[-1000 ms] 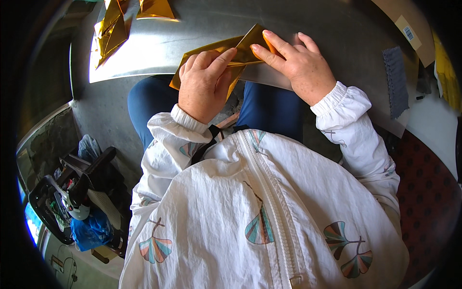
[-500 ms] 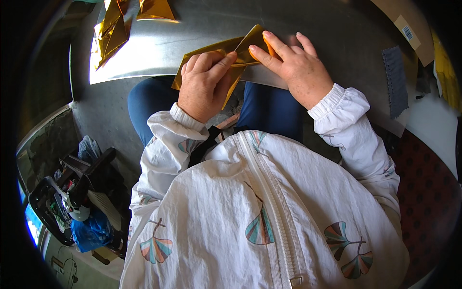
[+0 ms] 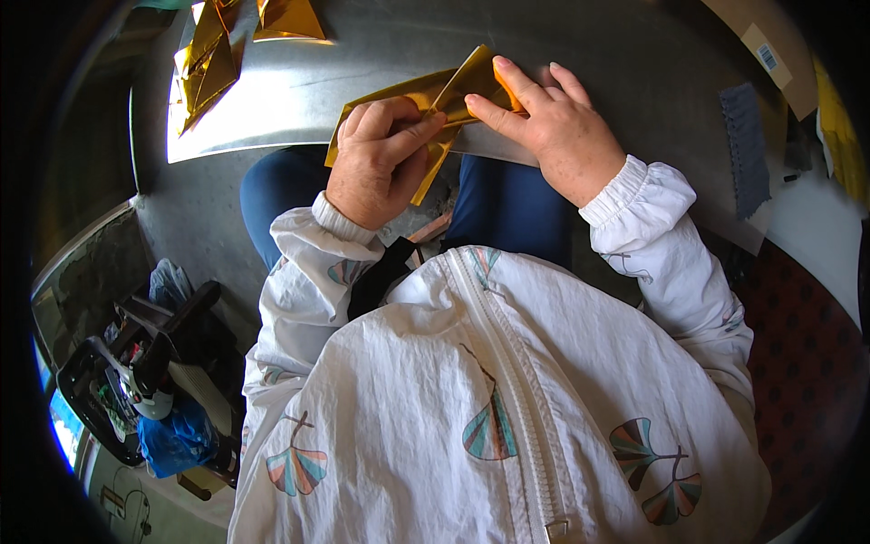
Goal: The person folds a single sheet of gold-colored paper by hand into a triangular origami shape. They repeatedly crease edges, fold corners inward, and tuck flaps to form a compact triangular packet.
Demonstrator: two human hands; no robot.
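A folded sheet of shiny gold foil paper [image 3: 462, 83] lies at the near edge of the metal tabletop, with one pointed corner hanging over the edge. My left hand [image 3: 376, 163] is closed on the paper's left part, thumb on top near the middle fold and the other fingers curled. On the paper's right end rests my right hand [image 3: 569, 131], its fingers stretched and spread over the foil, thumb apart from them. Folded gold foil pieces [image 3: 207, 72] stand at the table's far left, and another gold piece [image 3: 288, 20] sits beside them.
The grey metal tabletop [image 3: 634, 54] spans the far side. To the right lie a dark grey cloth strip with jagged edges [image 3: 745, 150], brown cardboard [image 3: 778, 54] and something yellow [image 3: 841, 136]. At lower left, a dark chair [image 3: 100, 390] holds a blue plastic bag [image 3: 177, 442].
My left hand has moved slightly left, its thumb still on the foil paper. The right fingers have shifted a little on the paper and remain spread.
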